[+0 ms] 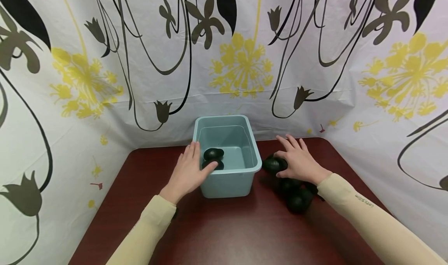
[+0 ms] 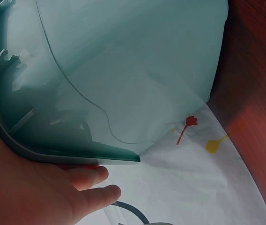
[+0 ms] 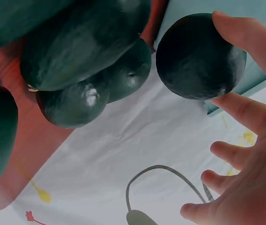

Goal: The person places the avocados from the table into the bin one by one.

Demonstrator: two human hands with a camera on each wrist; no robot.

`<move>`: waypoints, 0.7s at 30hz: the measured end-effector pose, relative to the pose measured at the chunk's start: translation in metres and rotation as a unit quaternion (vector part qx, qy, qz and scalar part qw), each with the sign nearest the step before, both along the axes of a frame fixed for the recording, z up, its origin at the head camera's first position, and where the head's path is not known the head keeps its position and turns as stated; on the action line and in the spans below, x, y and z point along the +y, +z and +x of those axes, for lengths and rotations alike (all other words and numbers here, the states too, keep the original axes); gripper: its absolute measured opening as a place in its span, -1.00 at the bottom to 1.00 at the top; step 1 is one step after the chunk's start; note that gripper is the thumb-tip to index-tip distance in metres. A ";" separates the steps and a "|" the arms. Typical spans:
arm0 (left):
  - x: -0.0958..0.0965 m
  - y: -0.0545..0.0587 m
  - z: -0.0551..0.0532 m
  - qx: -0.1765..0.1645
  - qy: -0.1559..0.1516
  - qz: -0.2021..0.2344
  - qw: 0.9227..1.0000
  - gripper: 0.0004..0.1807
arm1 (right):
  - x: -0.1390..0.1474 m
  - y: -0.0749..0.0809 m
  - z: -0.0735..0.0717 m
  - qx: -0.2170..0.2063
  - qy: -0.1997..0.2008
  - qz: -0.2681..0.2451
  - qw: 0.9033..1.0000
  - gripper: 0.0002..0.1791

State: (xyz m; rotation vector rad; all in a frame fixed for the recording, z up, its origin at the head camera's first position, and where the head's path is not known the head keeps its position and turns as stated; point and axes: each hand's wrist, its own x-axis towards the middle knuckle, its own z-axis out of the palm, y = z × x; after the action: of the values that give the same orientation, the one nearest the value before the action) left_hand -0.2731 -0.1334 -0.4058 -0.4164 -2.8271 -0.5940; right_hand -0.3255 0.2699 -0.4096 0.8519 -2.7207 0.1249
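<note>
In the head view my right hand (image 1: 301, 164) pinches a dark green avocado (image 1: 274, 164) between thumb and index finger, just right of the light blue plastic bin (image 1: 227, 184). In the right wrist view that avocado (image 3: 196, 58) is up against the fingertips, the other fingers spread apart. More avocados (image 1: 300, 200) lie in a pile under and beside the right wrist. My left hand (image 1: 187, 173) rests at the bin's near left corner, fingers straight along the outside of the rim. Its thumb reaches over the front edge. Two avocados (image 1: 213, 153) lie inside the bin, on its left side.
The bin stands on a dark red-brown table (image 1: 224, 234), toward its far edge. A white cloth (image 1: 241, 62) printed with flowers hangs behind the table and along both sides. In the right wrist view, several avocados (image 3: 84, 47) crowd together near the table edge.
</note>
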 end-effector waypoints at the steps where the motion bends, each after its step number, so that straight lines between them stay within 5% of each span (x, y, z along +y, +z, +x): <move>1: 0.000 0.000 0.000 -0.001 0.000 0.000 1.000 0.22 | 0.000 0.001 0.001 0.003 0.000 0.000 1.000 -0.30; 21: 0.000 0.001 0.000 0.009 -0.005 -0.009 1.000 0.22 | 0.004 0.028 0.008 0.042 -0.009 -0.005 0.999 -0.34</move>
State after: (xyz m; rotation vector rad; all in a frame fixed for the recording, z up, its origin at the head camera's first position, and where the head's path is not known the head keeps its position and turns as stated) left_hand -0.2731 -0.1336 -0.4052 -0.4364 -2.8168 -0.5654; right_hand -0.3173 0.2743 -0.3814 0.8117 -2.6455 0.0972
